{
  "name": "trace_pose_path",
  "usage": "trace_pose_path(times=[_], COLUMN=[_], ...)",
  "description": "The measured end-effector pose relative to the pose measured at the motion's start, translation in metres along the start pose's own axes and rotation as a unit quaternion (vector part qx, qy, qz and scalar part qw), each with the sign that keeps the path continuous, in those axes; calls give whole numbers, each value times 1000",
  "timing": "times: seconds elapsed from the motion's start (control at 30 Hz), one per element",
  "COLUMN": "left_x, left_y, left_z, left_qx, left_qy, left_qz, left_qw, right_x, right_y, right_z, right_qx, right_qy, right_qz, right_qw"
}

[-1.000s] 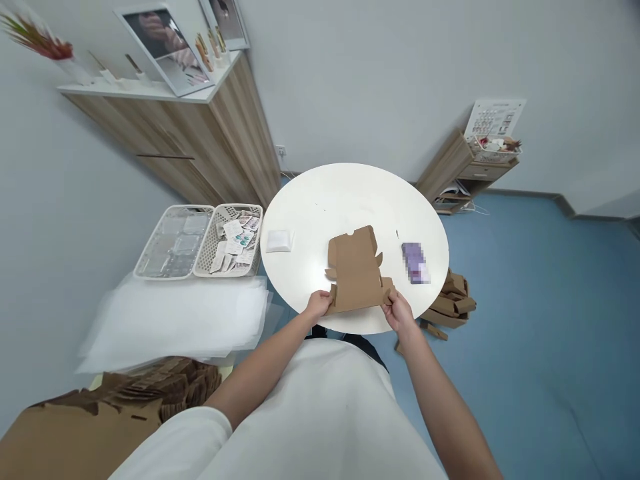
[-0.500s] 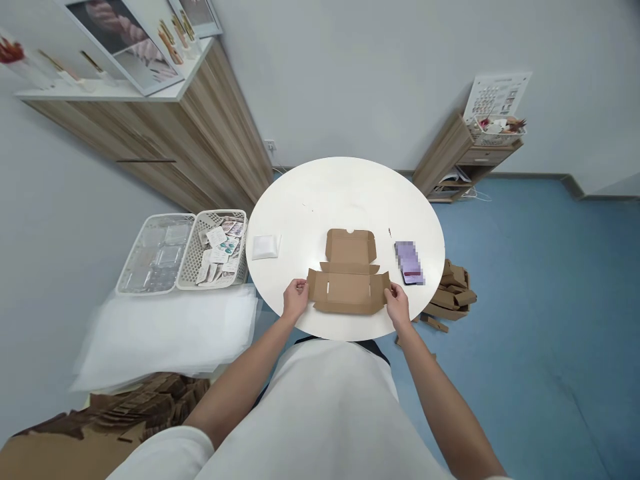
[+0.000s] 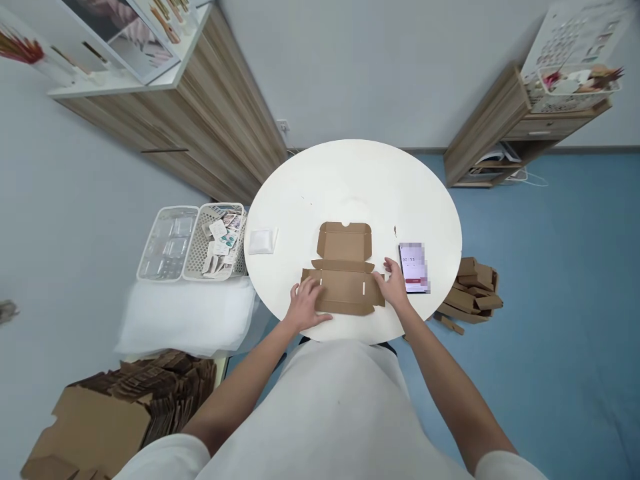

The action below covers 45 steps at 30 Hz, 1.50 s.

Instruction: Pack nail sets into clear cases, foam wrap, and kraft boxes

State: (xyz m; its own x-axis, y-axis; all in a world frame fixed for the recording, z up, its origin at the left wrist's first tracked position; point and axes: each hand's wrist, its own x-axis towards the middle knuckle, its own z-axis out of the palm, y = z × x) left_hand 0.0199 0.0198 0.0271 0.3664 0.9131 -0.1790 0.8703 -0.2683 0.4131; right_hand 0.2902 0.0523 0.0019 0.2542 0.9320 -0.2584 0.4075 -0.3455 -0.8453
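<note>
A flat brown cardboard box blank [image 3: 344,270] lies unfolded on the round white table [image 3: 350,180], near its front edge. My left hand [image 3: 306,305] rests flat on the blank's left end, fingers spread. My right hand [image 3: 394,283] presses on its right end, fingers stretched out over the side flap. Neither hand holds anything. A phone [image 3: 415,267] with a lit screen lies just right of my right hand.
A small white packet [image 3: 262,241] lies on the table's left side. Two white baskets [image 3: 193,241] stand to the left beside clear plastic sheets [image 3: 187,315]. Flat cardboard blanks are stacked at bottom left [image 3: 125,407] and on the floor at right [image 3: 470,293].
The blank was laid flat on the table and its flaps spread out. Both hands moved from gripping its near corners to pressing flat on its two ends.
</note>
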Motion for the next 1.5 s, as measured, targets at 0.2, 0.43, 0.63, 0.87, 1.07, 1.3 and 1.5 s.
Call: trace_pose_path(times=[0.2, 0.43, 0.63, 0.87, 1.07, 1.3, 1.5], left_x=[3, 9, 11, 26, 30, 25, 10], left_y=[17, 17, 10, 1, -8, -20, -26], left_z=[9, 11, 5, -9, -9, -10, -9], left_qx=[93, 102, 109, 121, 95, 75, 78], left_qy=[-86, -79, -70, -82, -105, -97, -27], left_qz=[-11, -50, -46, -10, 45, 94, 107], left_qw=[992, 990, 990, 989, 989, 988, 991], right_x=[49, 70, 68, 49, 19, -34, -66], right_y=[-21, -19, -20, -29, -38, -46, -31], right_z=[12, 28, 30, 28, 29, 41, 68], right_qx=[27, -8, -47, -77, -105, -354, -487], right_qy=[-86, -96, -100, -94, -98, -82, -172], right_qz=[42, 48, 28, 14, 11, -176, -197], right_qw=[995, 994, 993, 993, 990, 915, 833])
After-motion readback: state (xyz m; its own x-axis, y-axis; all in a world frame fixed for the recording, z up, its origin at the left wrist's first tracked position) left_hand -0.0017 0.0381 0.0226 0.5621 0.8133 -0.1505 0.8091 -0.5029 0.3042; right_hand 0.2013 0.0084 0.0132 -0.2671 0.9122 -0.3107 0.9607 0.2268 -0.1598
